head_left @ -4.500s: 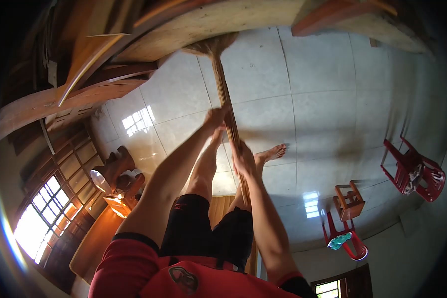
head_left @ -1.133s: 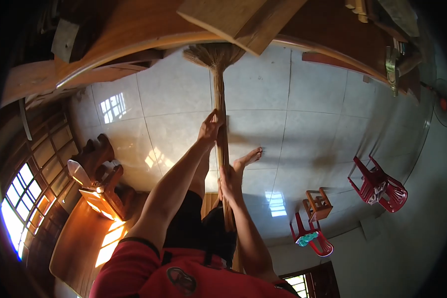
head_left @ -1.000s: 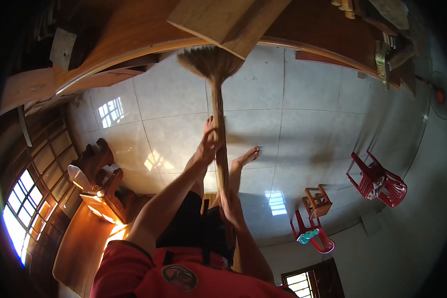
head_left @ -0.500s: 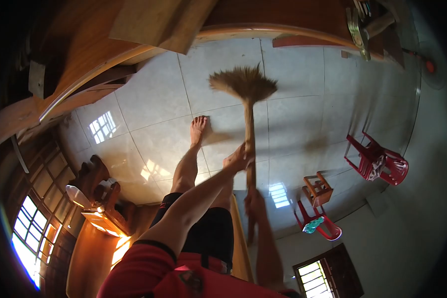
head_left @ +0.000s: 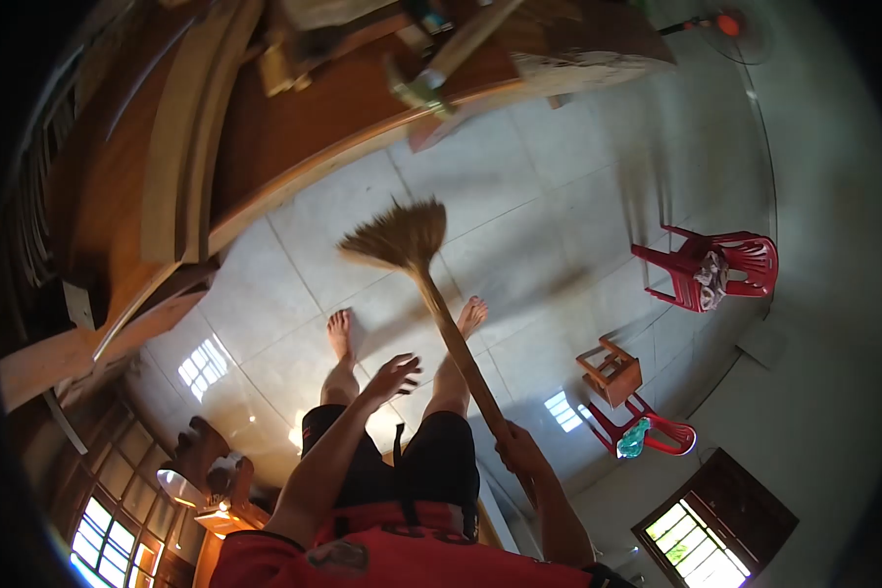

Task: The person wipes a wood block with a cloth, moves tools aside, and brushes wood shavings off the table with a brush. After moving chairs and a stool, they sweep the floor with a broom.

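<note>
A straw broom point(head_left: 451, 323) slants across the middle of the view, its fanned bristles at the upper left end, over the tiled floor. My right hand point(head_left: 521, 451) is wrapped round the lower part of its handle. Off the broom, to the left of the handle, my left hand point(head_left: 392, 380) hangs above my lap with its fingers apart and nothing in them. Both bare feet show on the floor, one on each side of the broom. Whether the bristles touch the tiles I cannot tell.
A wooden table point(head_left: 294, 147) with boards and a hammer-like tool point(head_left: 451, 59) curves across the top. Red plastic chairs point(head_left: 745, 260) and a small wooden stool point(head_left: 612, 375) stand at the right. A fan point(head_left: 728, 24) is at the upper right.
My left hand has let go of the broom handle and moved left. The broom has tilted, its bristles shifting left and down in view. The right foot has come forward, and the view has turned.
</note>
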Demonstrator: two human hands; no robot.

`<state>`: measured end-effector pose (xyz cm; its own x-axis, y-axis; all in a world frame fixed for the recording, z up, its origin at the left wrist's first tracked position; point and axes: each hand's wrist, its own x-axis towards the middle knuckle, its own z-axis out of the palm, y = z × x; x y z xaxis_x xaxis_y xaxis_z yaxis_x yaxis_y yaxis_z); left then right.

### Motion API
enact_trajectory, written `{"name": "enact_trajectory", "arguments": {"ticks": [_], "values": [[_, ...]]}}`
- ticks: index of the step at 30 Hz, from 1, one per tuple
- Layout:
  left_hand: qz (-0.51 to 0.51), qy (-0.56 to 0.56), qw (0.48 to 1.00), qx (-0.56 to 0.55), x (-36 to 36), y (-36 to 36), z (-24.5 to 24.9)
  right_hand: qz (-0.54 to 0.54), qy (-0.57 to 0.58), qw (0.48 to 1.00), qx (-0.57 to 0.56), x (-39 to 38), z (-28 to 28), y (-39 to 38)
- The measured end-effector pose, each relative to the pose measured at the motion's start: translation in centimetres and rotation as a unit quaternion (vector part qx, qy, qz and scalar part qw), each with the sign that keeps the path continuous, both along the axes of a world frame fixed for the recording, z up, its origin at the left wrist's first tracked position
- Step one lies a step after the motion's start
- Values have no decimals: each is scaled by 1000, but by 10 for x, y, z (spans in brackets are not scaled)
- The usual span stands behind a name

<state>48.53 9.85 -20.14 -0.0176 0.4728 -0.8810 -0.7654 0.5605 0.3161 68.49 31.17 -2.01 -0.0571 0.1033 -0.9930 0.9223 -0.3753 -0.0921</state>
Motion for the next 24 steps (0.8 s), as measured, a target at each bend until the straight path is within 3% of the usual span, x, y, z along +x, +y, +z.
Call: {"name": "enact_trajectory", "arguments": {"ticks": [2, 3, 4, 5, 7, 8, 10, 13, 14, 15, 16, 18, 19, 20, 21, 23, 24], "values": [[73, -21, 997, -5, -7, -18, -7, -29, -32, 998, 34, 40, 20, 41], [161, 22, 987, -2, 1, -39, -38, -42, -53, 997, 47, 61, 26, 66], [246, 62, 967, -1, 2, -42, -38, -25, -63, 994, 80, 80, 26, 98], [246, 95, 964, -40, -1, -50, -35, -69, -31, 994, 73, 97, 29, 140], [223, 189, 948, -124, -41, -23, 25, 80, -57, 972, 213, 97, 29, 229], [191, 230, 938, -177, -38, -14, 52, 104, -56, 968, 221, 125, 2, 288], [188, 248, 930, -197, -24, 1, 80, 273, 102, 871, 395, 102, -3, 390], [113, 290, 926, -211, 26, 8, 101, 395, -33, 828, 396, 60, -76, 542], [85, 308, 919, -233, 47, 5, 117, 471, 20, 736, 486, 55, -122, 586], [64, 334, 905, -257, 61, 18, 146, 526, -78, 716, 452, 35, -162, 618], [-4, 370, 897, -242, 74, 17, 168, 614, -53, 683, 392, 2, -181, 629], [10, 332, 887, -321, 105, 11, 201, 819, -17, 517, 249, -54, -254, 641], [45, 330, 881, -336, 127, -3, 208, 823, 23, 523, 222, -87, -262, 618], [76, 309, 874, -367, 142, -3, 234, 785, 74, 579, 206, -116, -261, 581], [109, 289, 866, -394, 149, 3, 270, 729, 127, 648, 179, -139, -253, 542], [184, 258, 839, -442, 182, -2, 310, 513, 224, 827, 53, -168, -226, 459], [243, 263, 819, -449, 216, -12, 318, 409, 256, 876, -27, -174, -209, 420]]}}
